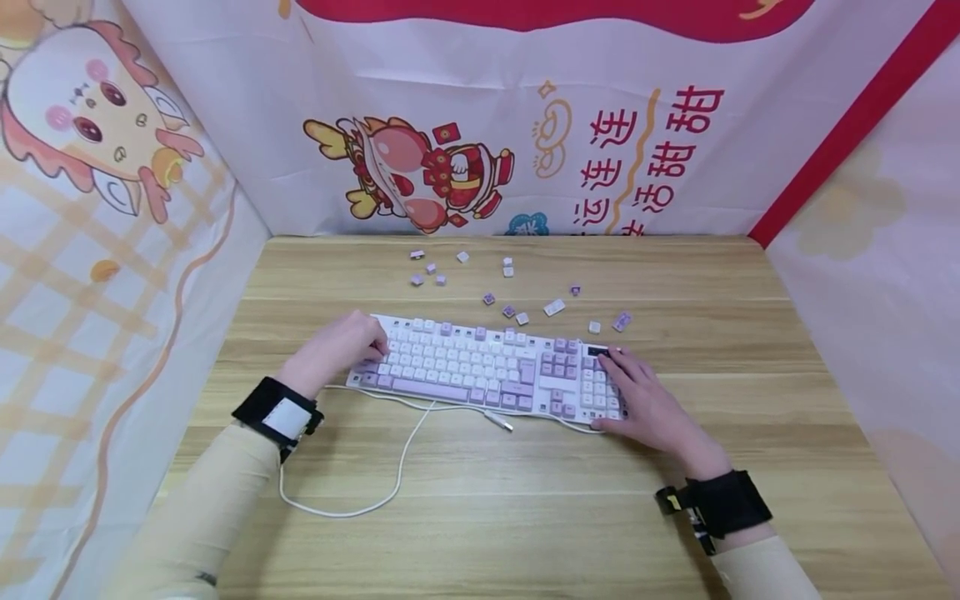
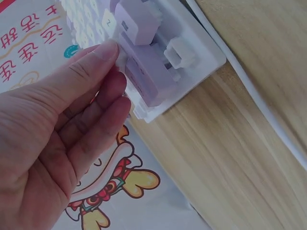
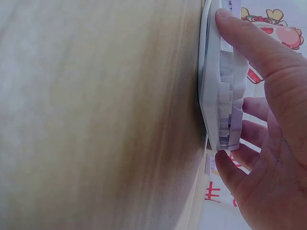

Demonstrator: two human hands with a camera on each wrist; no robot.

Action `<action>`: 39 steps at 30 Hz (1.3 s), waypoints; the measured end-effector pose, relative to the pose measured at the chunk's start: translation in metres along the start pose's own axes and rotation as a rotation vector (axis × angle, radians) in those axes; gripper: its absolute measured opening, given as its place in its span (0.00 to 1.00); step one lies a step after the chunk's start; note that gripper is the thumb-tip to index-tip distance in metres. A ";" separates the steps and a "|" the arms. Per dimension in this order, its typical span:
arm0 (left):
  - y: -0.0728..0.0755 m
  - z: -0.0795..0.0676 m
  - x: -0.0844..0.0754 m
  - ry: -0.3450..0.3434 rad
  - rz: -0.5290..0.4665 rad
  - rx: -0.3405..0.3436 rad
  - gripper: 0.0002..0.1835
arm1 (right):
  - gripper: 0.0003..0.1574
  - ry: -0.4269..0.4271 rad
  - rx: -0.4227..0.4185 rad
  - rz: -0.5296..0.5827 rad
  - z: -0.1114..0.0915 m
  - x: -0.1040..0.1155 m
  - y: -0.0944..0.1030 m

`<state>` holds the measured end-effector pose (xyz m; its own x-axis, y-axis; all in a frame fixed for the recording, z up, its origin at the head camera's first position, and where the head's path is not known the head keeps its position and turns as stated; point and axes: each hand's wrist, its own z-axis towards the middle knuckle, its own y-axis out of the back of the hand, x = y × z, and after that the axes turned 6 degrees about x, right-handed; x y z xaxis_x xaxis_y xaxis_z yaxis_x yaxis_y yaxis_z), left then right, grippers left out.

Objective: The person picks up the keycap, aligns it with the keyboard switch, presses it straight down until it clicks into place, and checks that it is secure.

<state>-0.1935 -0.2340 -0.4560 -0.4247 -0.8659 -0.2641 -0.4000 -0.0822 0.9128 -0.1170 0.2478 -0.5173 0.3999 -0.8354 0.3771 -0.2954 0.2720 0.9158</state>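
Note:
A white and lilac keyboard (image 1: 450,362) lies on the table, several of its key positions lacking caps. My left hand (image 1: 356,343) is at its left end, fingers curled. In the left wrist view the thumb and index fingertip pinch at a keycap beside a long lilac keycap (image 2: 148,72), mostly hidden by the fingertips. A bare white switch (image 2: 180,52) shows near the keyboard corner. My right hand (image 1: 645,404) grips the right end of the keyboard, with the thumb (image 3: 235,24) on the near edge and the other fingers spread over the keys and far edge.
Loose white and lilac keycaps (image 1: 553,307) are scattered on the wooden table (image 1: 480,517) behind the keyboard. A white cable (image 1: 401,467) loops in front, its USB plug (image 1: 498,421) near the keyboard's front edge. Printed cloth (image 1: 420,83) hangs behind and at both sides.

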 end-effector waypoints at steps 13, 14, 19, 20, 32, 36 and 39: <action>-0.002 0.000 0.001 -0.050 0.035 0.000 0.03 | 0.68 -0.013 0.014 0.002 -0.002 0.003 0.002; -0.002 0.000 0.000 -0.058 0.049 -0.007 0.03 | 0.68 -0.013 0.014 0.001 -0.002 0.004 0.002; 0.000 0.002 -0.001 -0.072 0.083 -0.010 0.05 | 0.68 -0.012 0.007 -0.006 0.000 0.004 0.002; 0.000 0.002 -0.001 -0.070 0.081 -0.006 0.05 | 0.67 -0.012 0.007 -0.006 0.000 0.004 0.002; 0.002 0.003 -0.003 -0.049 0.057 0.056 0.05 | 0.67 -0.020 0.017 -0.005 -0.002 0.004 0.002; 0.003 0.005 -0.003 -0.048 0.061 0.068 0.05 | 0.67 -0.021 0.017 -0.004 -0.002 0.005 0.003; 0.002 0.006 -0.002 -0.048 0.054 0.081 0.05 | 0.67 -0.017 0.016 -0.004 -0.002 0.006 0.003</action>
<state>-0.1980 -0.2293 -0.4556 -0.4852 -0.8430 -0.2320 -0.4393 0.0056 0.8983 -0.1141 0.2446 -0.5121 0.3861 -0.8446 0.3709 -0.3074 0.2613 0.9150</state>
